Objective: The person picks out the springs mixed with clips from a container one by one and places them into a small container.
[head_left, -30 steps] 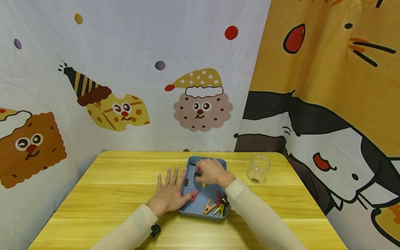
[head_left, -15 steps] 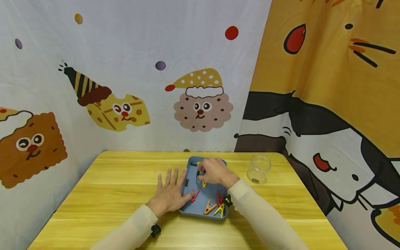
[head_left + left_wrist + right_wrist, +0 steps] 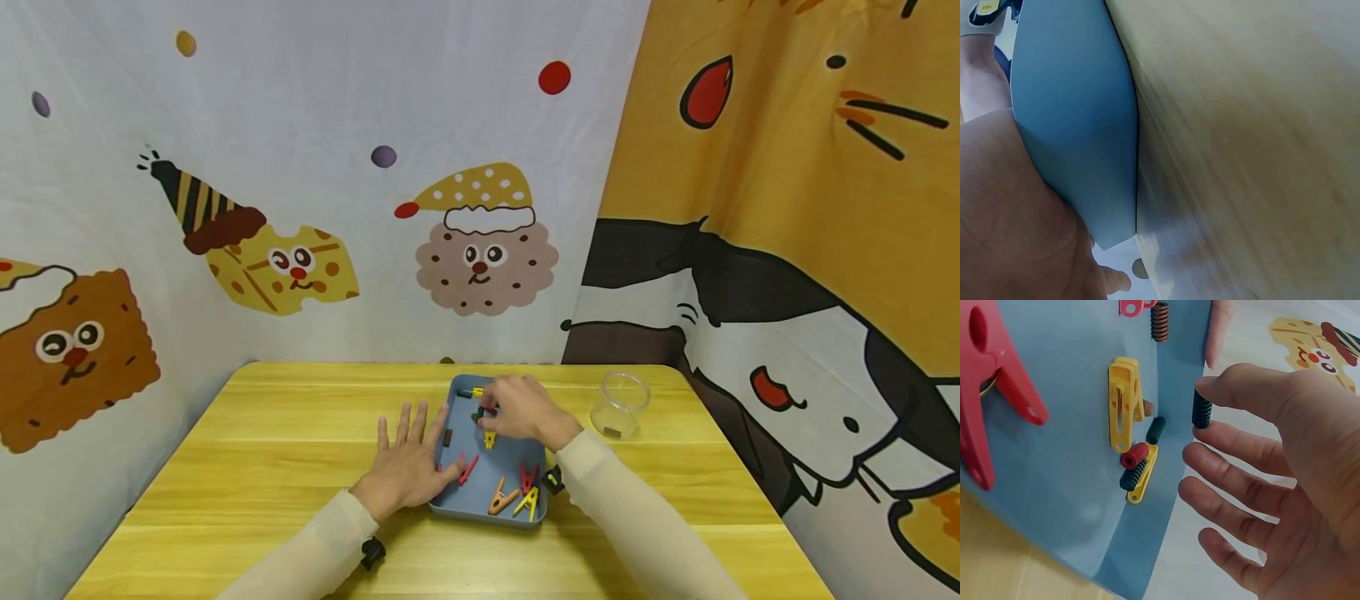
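Note:
My left hand [image 3: 408, 462] lies with fingers spread over the left rim of the blue-grey tray [image 3: 510, 460]; in the left wrist view its palm leans against the tray's outer wall [image 3: 1079, 106]. Over the far half of the tray, my right hand [image 3: 525, 408] pinches a dark green coil spring [image 3: 1202, 410] between thumb and index finger, the other fingers loosely bent. Below it in the tray lie a red spring [image 3: 1134, 456], a green spring [image 3: 1133, 477], another green one [image 3: 1156, 429] and a yellow clip [image 3: 1121, 406]. A brown spring [image 3: 1159, 322] sits by the tray wall.
Red clips [image 3: 528, 477], an orange clip [image 3: 502, 496] and a yellow clip [image 3: 527, 504] lie in the tray's near half. To the right, a clear round jar [image 3: 621, 404] with a small brown piece inside stands on the wooden table [image 3: 315, 433]. Printed curtains hang behind.
My right hand has drawn slightly to the right over the tray, uncovering more of the springs and the yellow clip. My left hand has stayed in place.

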Available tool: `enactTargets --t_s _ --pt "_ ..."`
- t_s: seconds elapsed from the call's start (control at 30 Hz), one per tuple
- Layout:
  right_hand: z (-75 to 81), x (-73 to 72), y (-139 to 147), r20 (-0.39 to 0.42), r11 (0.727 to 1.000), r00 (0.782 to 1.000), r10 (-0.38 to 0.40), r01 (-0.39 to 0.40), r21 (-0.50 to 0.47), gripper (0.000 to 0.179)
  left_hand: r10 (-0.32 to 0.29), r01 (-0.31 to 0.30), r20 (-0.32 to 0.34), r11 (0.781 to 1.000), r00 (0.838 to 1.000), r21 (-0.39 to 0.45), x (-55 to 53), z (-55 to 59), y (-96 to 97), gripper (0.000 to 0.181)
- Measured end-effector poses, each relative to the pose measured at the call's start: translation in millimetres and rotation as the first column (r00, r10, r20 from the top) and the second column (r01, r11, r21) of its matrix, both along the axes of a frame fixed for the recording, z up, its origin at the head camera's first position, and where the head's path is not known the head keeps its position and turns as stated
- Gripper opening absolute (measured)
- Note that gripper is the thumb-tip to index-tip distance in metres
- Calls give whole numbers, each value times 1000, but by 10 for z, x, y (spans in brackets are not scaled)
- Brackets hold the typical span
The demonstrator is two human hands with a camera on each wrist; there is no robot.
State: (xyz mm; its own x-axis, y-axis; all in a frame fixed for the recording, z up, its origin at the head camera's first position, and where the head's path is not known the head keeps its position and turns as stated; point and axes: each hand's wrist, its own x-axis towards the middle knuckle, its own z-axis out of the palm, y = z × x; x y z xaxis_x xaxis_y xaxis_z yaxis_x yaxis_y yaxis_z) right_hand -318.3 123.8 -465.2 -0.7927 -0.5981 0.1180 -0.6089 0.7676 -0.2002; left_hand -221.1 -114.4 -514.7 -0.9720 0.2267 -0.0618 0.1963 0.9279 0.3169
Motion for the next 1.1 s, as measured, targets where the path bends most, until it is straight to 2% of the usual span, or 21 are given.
enactTargets --t_s 0.7,1.1 --pt "100 48 178 -41 999 999 18 -20 -47 27 4 -4 3 1000 1000 4 -1 15 5 101" --pt "105 75 290 -54 999 998 -23 22 -30 28 2 -2 3 1000 1000 6 -2 8 7 101"
